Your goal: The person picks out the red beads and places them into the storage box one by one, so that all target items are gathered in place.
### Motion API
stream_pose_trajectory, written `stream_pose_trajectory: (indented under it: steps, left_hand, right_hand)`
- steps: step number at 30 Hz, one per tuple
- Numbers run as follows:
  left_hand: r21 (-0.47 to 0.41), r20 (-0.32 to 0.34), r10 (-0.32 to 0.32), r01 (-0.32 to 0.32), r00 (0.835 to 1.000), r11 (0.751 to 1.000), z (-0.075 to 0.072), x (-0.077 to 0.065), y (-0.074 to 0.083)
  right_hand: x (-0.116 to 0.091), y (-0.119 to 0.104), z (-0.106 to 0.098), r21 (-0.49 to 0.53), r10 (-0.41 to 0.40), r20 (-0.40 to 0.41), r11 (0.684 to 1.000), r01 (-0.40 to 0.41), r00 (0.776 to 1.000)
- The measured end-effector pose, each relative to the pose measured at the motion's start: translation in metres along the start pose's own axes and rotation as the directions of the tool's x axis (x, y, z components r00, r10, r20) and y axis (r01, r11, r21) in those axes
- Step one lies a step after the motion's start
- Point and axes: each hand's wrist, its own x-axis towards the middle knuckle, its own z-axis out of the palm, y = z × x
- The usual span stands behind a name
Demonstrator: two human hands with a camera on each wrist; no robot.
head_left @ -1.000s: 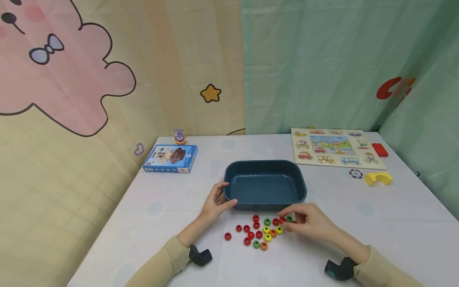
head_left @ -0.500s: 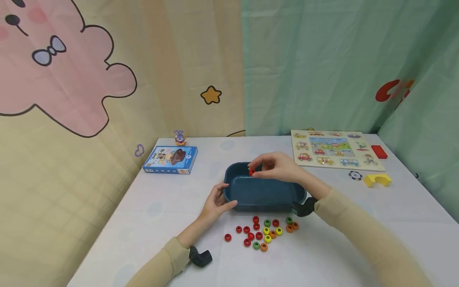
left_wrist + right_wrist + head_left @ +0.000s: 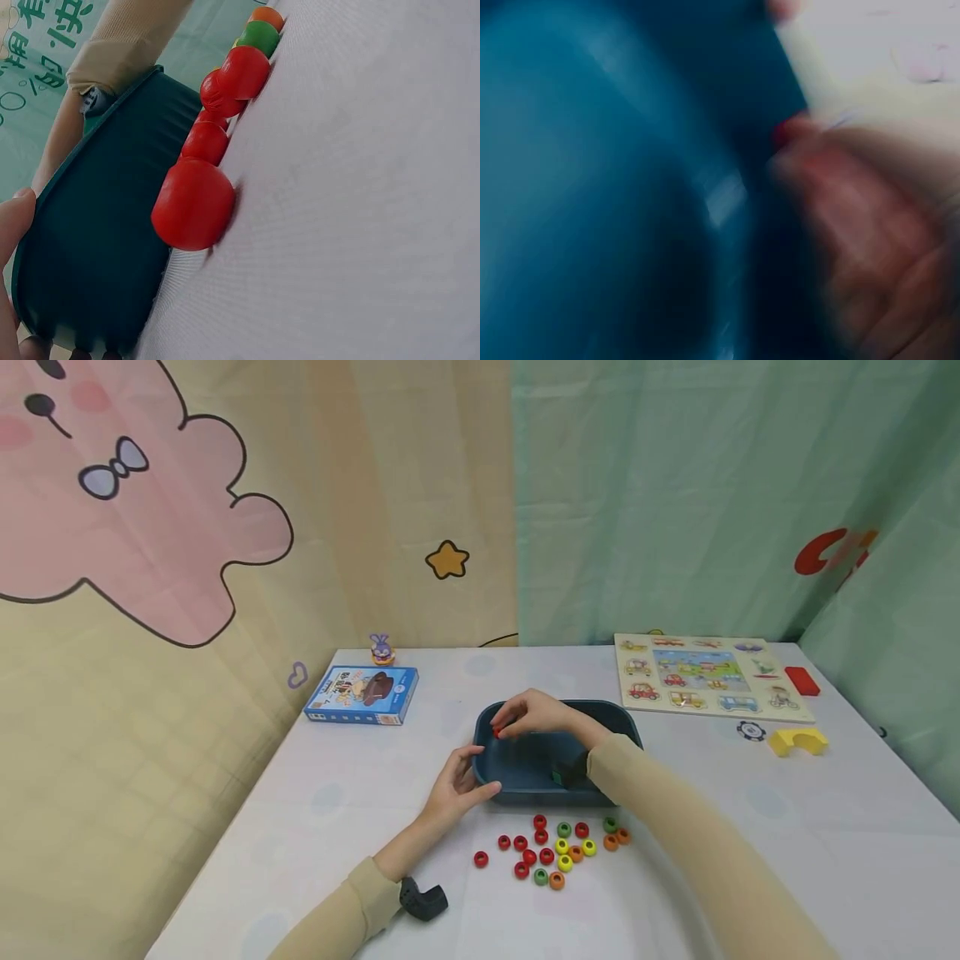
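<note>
My right hand (image 3: 536, 712) pinches a red bead (image 3: 496, 733) between thumb and fingertips, above the left part of a dark teal plastic tub (image 3: 517, 797). In the right wrist view the red bead (image 3: 786, 133) is blurred and mostly hidden by the fingers. My left hand (image 3: 454, 783) grips the tub's left end, thumb at the front and fingers along the side. Loose beads lie on the table in front of the tub: several red beads (image 3: 529, 857), yellow beads (image 3: 565, 863), green beads (image 3: 541, 877) and orange beads (image 3: 557, 881). The right forearm covers part of the tub's inside.
A blue picture box (image 3: 362, 695) and a small purple rabbit figure (image 3: 382, 650) stand at the back left. Back right are a wooden picture puzzle board (image 3: 712, 675), a red block (image 3: 802, 681), a poker chip (image 3: 751, 731) and a yellow arch block (image 3: 798, 741).
My right hand has gone from the beads on the table to the tub with a red bead, then further left over it. The left hand has stayed at the tub.
</note>
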Motion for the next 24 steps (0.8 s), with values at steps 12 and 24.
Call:
stream_pose_trajectory:
  steps: [12,24]
  left_hand:
    - [-0.002,0.005,0.025,-0.025,1.0,1.0,0.0,0.003,-0.005]
    - [0.01,0.003,0.051,-0.051,0.999,0.999,-0.001,0.002,-0.011]
  right_hand:
    - [0.006,0.018,0.009,-0.214,-0.018,0.004,0.977,0.019,1.0]
    - [0.005,0.006,0.005,-0.27,0.032,0.011,0.962,-0.028,0.999]
